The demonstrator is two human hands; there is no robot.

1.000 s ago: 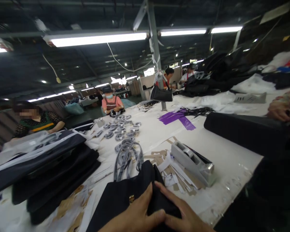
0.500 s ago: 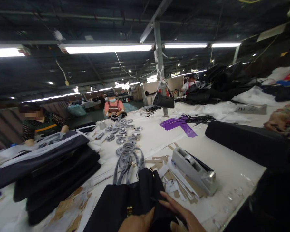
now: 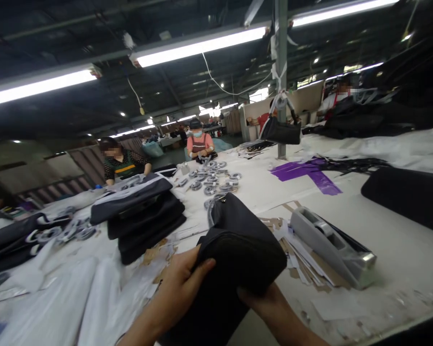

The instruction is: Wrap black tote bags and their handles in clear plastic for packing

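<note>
A black bag [image 3: 234,240] is held up over the near side of the white table, tilted, with its grey strap partly showing behind its top edge. My left hand [image 3: 182,281] grips its left side, thumb lying across the black fabric. Lower down, my right hand [image 3: 261,300] clasps the bag from the right; most of those fingers are hidden beneath it. Just right of the bag stand a grey tape dispenser [image 3: 328,245] and a heap of paper and card strips [image 3: 306,262]. Beyond it lie several coiled grey straps [image 3: 211,180].
A stack of folded black bags [image 3: 144,226] is on the left, with clear plastic sleeves [image 3: 68,302] nearer me. Purple strips [image 3: 310,174] lie past the dispenser, close to a metal post [image 3: 281,120]. A co-worker [image 3: 198,142] and another person [image 3: 124,161] sit across the table.
The bag has been lifted and turned, so its clasp is out of sight. Both hands have shifted to its sides. The view has swung left, bringing the plastic sleeves into sight.
</note>
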